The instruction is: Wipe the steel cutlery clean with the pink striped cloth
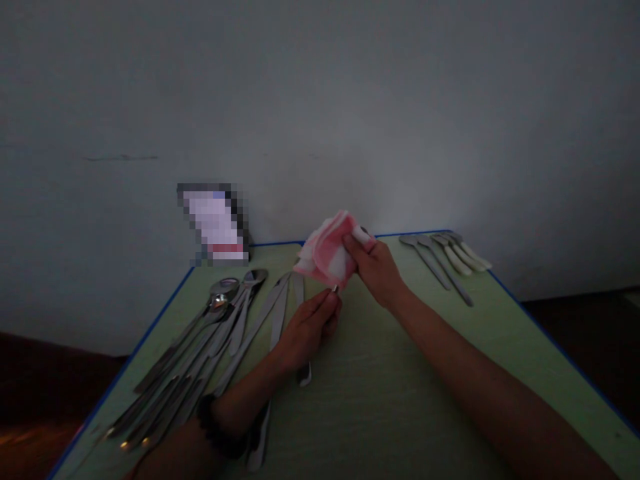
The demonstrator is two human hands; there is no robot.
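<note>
My right hand (pixel 377 270) is closed on a folded pink and white cloth (pixel 325 250), raised above the middle of the table. Just below the cloth, my left hand (pixel 310 327) pinches something small and thin; a bit of it shows at the fingertips, and the rest is hidden by the hand and cloth. Several table knives (pixel 279 313) lie under and beside my left forearm. To their left, several metal spoons (pixel 225 287) are spread in a loose pile with other long-handled cutlery.
On the far right of the green table (pixel 360 400) lie metal spoons (pixel 433 263) and several pale-handled pieces of cutlery (pixel 457 257). A blurred-out phone-like screen (pixel 213 223) leans at the back left. The grey wall (pixel 320 100) stands right behind the table's blue edge.
</note>
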